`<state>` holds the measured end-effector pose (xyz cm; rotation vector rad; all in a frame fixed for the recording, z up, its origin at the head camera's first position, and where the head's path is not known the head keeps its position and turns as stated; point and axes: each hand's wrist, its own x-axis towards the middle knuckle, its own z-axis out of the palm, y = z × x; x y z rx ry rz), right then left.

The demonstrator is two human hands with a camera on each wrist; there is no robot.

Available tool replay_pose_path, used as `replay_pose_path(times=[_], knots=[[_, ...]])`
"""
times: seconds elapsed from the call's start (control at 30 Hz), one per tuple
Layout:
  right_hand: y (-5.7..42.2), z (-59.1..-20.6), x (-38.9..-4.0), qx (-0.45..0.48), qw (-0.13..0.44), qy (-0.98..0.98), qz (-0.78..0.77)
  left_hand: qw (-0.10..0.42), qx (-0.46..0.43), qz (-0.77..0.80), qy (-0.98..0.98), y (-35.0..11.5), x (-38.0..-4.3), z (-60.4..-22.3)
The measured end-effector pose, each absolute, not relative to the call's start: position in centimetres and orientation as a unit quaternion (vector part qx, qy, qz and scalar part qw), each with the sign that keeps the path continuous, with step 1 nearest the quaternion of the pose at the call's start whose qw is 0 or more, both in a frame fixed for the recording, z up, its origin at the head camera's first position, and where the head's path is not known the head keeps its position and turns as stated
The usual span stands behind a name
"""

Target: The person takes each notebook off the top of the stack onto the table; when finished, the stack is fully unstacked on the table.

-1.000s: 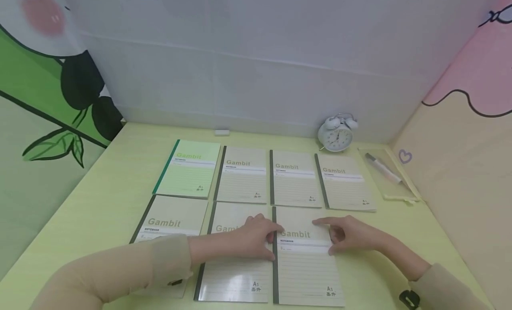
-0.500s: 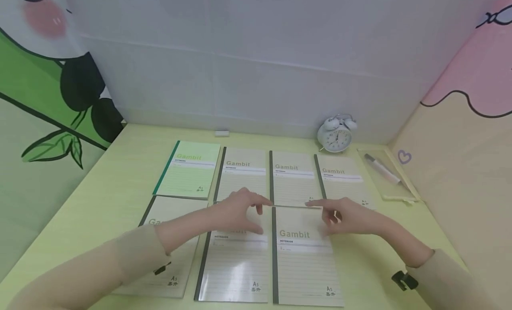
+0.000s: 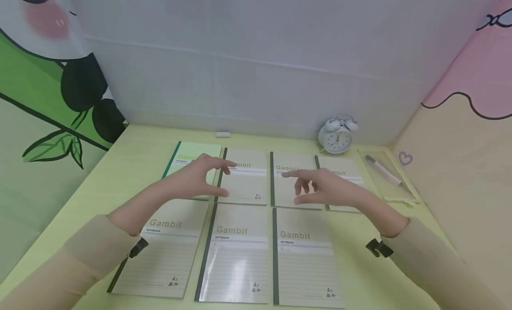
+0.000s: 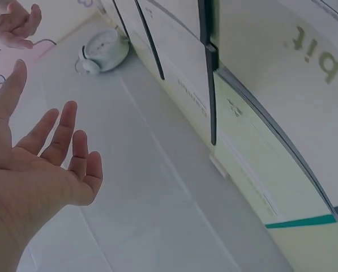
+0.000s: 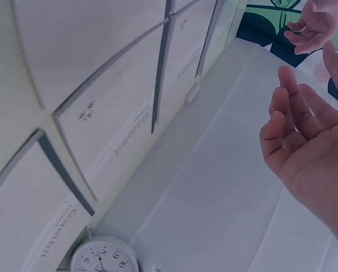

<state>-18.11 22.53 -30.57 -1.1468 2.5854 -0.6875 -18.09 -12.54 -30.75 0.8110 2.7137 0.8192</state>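
Observation:
Several Gambit notebooks lie flat in two rows. At the back left is a green notebook [image 3: 200,149], partly covered by my left hand [image 3: 194,179]. This hand's thumb and fingers are spread over the edge of the neighbouring grey notebook [image 3: 244,185], holding nothing. My right hand [image 3: 328,188] is over the back row too, its index finger pointing left across another notebook [image 3: 285,194] and nothing in its grasp. The front row has a left notebook [image 3: 176,252], a middle notebook [image 3: 240,261] and a right notebook [image 3: 306,274]. Both wrist views show relaxed, parted fingers [image 4: 61,133].
Behind the back row stands a white alarm clock [image 3: 337,137], with a small white block [image 3: 222,134] farther left. A clear pouch [image 3: 386,192] with a pen [image 3: 382,170] inside lies at the right. Cloth walls [image 3: 256,79] enclose the table.
Both hands have risen from the front right notebook and moved toward the back row. The left has gone farther left, and the gap between the hands has widened. The notebooks stay in place.

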Motion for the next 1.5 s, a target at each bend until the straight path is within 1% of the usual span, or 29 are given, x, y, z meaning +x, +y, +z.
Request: replay_pose_path(times=[0.13, 0.33, 0.57, 0.8, 1.0, 1.17, 1.5], knots=[[20.8, -29.6, -19.5, -0.389, 0.106, 0.881, -0.248, 0.086, 0.256, 0.282, 0.921, -14.9, -19.4, -30.9], [18.4, -29.3, -22.1, -0.380, 0.092, 0.879, -0.272, 0.076, 0.231, 0.278, 0.929, -18.0, -21.3, -31.6], [15.1, -30.5, -24.1, -0.339, 0.081, 0.898, -0.269, 0.057, 0.164, 0.251, 0.952, -20.9, -22.8, -32.7], [11.5, -32.5, -25.6, -0.306, 0.066, 0.906, -0.285, 0.056, 0.116, 0.244, 0.961, -24.0, -24.5, -35.2], [8.2, -34.6, -26.3, -0.298, 0.088, 0.898, -0.313, 0.076, 0.105, 0.241, 0.962, -26.0, -25.4, -37.5], [6.0, -36.2, -26.6, -0.283, 0.111, 0.889, -0.343, 0.089, 0.098, 0.229, 0.964, -26.5, -25.9, -38.7], [3.3, -39.1, -26.7, -0.257, 0.193, 0.878, -0.354, 0.110, 0.084, 0.195, 0.971, -27.8, -26.0, -40.3]])
